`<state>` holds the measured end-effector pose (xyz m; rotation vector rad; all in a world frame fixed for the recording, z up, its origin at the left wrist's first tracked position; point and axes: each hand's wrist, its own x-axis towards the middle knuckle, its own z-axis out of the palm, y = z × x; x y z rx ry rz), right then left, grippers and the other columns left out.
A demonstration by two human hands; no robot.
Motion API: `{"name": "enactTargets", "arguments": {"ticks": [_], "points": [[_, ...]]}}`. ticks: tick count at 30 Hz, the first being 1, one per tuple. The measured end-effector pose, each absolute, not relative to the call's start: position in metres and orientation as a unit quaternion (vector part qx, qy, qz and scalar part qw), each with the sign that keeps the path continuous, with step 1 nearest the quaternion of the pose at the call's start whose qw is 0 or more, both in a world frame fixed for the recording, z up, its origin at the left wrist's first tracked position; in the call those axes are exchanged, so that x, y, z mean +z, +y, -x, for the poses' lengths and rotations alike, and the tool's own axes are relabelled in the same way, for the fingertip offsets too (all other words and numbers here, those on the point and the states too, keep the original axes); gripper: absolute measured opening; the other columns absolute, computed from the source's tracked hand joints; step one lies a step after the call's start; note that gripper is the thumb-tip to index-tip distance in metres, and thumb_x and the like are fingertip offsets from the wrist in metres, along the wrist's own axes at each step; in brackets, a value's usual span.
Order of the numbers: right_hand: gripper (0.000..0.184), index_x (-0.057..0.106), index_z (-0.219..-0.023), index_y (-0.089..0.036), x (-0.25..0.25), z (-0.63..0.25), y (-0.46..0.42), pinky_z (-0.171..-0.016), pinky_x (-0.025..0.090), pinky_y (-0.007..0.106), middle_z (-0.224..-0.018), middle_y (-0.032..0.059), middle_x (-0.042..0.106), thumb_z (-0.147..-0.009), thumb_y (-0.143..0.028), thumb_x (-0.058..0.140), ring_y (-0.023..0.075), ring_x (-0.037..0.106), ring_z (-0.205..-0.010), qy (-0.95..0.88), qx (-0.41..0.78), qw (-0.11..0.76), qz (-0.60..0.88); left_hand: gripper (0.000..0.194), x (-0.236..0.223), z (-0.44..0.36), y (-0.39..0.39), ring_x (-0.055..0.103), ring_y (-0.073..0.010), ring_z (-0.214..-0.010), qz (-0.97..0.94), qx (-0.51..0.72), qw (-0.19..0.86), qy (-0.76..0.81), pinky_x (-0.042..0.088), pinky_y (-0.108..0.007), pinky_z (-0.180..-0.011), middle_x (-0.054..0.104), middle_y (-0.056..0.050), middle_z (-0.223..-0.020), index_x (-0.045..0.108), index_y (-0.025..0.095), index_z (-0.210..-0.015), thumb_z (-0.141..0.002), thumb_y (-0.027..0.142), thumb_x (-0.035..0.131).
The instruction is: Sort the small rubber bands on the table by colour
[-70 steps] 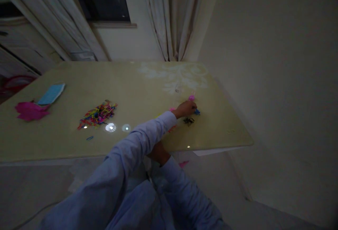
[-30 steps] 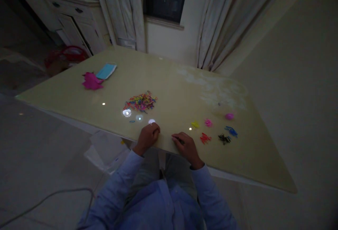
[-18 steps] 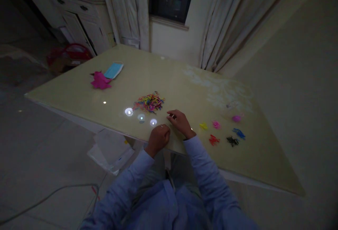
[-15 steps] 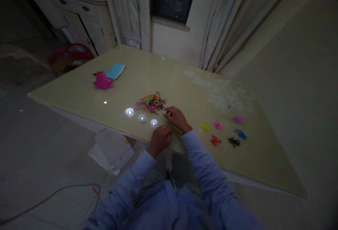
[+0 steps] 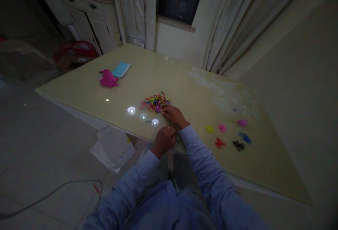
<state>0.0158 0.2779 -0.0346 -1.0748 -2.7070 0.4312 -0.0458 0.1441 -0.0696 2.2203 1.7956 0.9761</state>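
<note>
A heap of small colourful bands (image 5: 155, 102) lies near the middle of the glossy yellow table (image 5: 185, 82). My right hand (image 5: 173, 114) reaches to the heap's near right edge, fingertips drawn together and touching it; what they pinch is too small to name. My left hand (image 5: 165, 139) rests as a closed fist at the table's front edge, a ring on one finger. To the right lie small sorted clusters: yellow (image 5: 210, 129), pink (image 5: 222, 128), red (image 5: 219, 143), black (image 5: 238, 145), blue (image 5: 245, 138) and magenta (image 5: 242, 122).
A blue face mask (image 5: 120, 69) and a crumpled pink piece (image 5: 108, 79) lie at the table's far left. Light spots (image 5: 131, 110) reflect on the top. White sheets (image 5: 111, 149) and a cable (image 5: 52, 195) lie on the floor. Curtains, a window and a cabinet stand behind.
My right hand has moved left from the table's front edge to the heap. My left hand stayed closed at the edge. The view has shifted slightly.
</note>
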Motion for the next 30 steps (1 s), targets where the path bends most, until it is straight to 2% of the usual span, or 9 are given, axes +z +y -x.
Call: {"name": "enactTargets", "arguments": {"ticks": [8, 20, 25, 30], "points": [[0.017, 0.072, -0.097, -0.017, -0.037, -0.021, 0.292, -0.084, 0.044, 0.028, -0.097, 0.0081, 0.066, -0.093, -0.022, 0.056, 0.0181, 0.058, -0.092, -0.877, 0.180, 0.193, 0.403, 0.019, -0.065, 0.047, 0.144, 0.056, -0.0172, -0.071, -0.738, 0.319, 0.078, 0.589, 0.041, -0.028, -0.067, 0.059, -0.005, -0.071, 0.057, 0.018, -0.071, -0.081, 0.007, 0.046], [0.020, 0.073, -0.101, -0.016, -0.053, -0.030, 0.304, -0.086, 0.045, 0.028, -0.095, 0.0078, 0.068, -0.093, -0.017, 0.055, 0.0173, 0.060, -0.091, -0.857, 0.213, 0.248, 0.399, 0.020, -0.064, 0.047, 0.143, 0.056, -0.0167, -0.070, -0.737, 0.327, 0.075, 0.586, 0.041, -0.028, -0.067, 0.060, -0.005, -0.070, 0.057, 0.018, -0.070, -0.082, 0.008, 0.045], [0.025, 0.072, -0.111, -0.018, -0.053, -0.028, 0.307, -0.088, 0.045, 0.027, -0.101, 0.0083, 0.062, -0.094, -0.017, 0.053, 0.0165, 0.059, -0.094, -0.857, 0.201, 0.225, 0.417, 0.020, -0.065, 0.048, 0.143, 0.056, -0.0171, -0.070, -0.738, 0.323, 0.080, 0.587, 0.041, -0.029, -0.067, 0.060, -0.006, -0.071, 0.057, 0.018, -0.070, -0.082, 0.008, 0.044], [0.026, 0.072, -0.111, -0.021, -0.050, -0.025, 0.309, -0.086, 0.044, 0.025, -0.101, 0.0065, 0.058, -0.091, -0.015, 0.058, 0.0156, 0.056, -0.093, -0.874, 0.202, 0.171, 0.406, 0.021, -0.066, 0.047, 0.143, 0.054, -0.0167, -0.068, -0.734, 0.327, 0.065, 0.592, 0.040, -0.029, -0.065, 0.058, -0.005, -0.069, 0.057, 0.018, -0.069, -0.082, 0.008, 0.044]]}}
